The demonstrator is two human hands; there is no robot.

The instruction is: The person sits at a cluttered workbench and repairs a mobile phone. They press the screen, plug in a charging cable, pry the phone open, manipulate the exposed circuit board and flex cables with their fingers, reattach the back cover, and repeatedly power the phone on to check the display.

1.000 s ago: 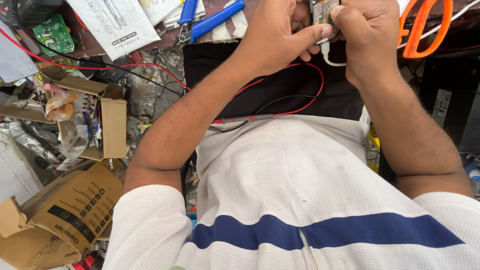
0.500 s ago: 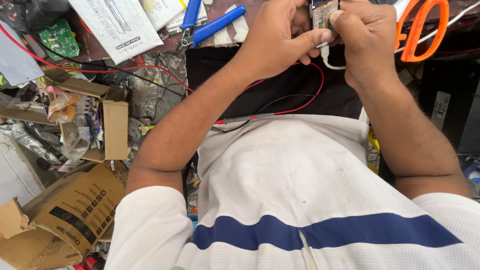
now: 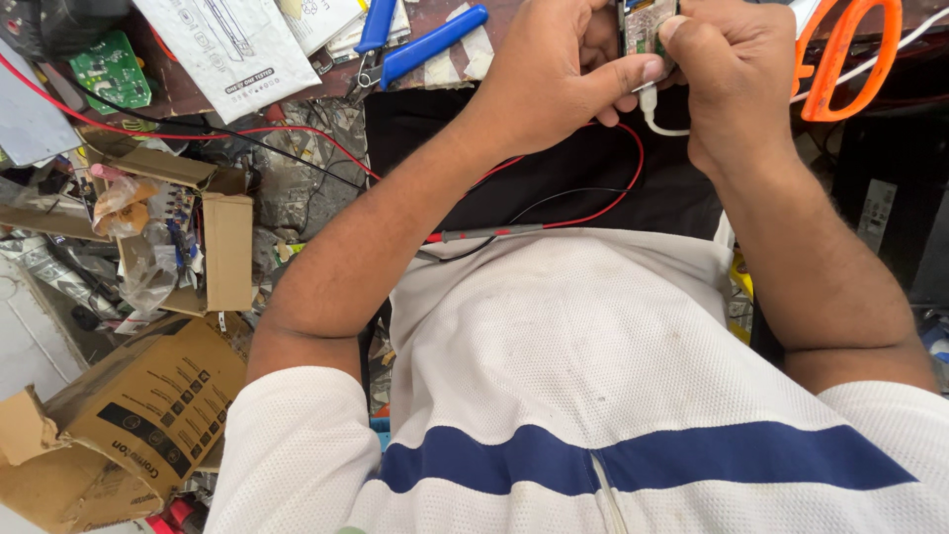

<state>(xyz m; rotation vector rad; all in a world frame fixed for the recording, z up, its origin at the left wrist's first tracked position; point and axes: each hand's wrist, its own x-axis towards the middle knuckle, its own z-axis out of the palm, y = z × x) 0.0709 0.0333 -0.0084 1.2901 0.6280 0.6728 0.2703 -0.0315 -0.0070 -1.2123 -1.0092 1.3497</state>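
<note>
Holding: both hands meet at 12 o'clock on a small circuit board (image 3: 647, 25), pinched between them above the person's lap.
Left hand (image 3: 554, 74): closed on the board's left edge, thumb stretched across under it toward the right hand.
Right hand (image 3: 736, 74): closed on the board's right side, forefinger curled over its top corner.
White cable (image 3: 660, 121): hangs from the board's lower end and loops toward 3 o'clock under the right hand.
Red wire (image 3: 613, 203): curves below the hands at 12 o'clock and runs to a probe (image 3: 489, 234) lying on the white shirt (image 3: 593, 346) near the centre; a black wire runs beside it.
Open box (image 3: 213, 247): small cardboard carton at 9 o'clock, flaps spread, holding crumpled clear plastic bags (image 3: 133, 232) and small parts too small to tell.
Big box (image 3: 124, 420): torn cardboard carton at 8 o'clock, lying tilted, its inside hidden.
Counter (image 3: 188, 94): cluttered strip along the top.
Green board (image 3: 111, 71): on the counter at 10 o'clock.
Leaflet (image 3: 232, 40): printed paper at 11 o'clock, just right of the green board.
Pliers (image 3: 415, 40): blue-handled, on the counter at 11 o'clock, just left of the left hand.
Scissors (image 3: 840, 59): orange-handled, at 1 o'clock, just right of the right hand.
</note>
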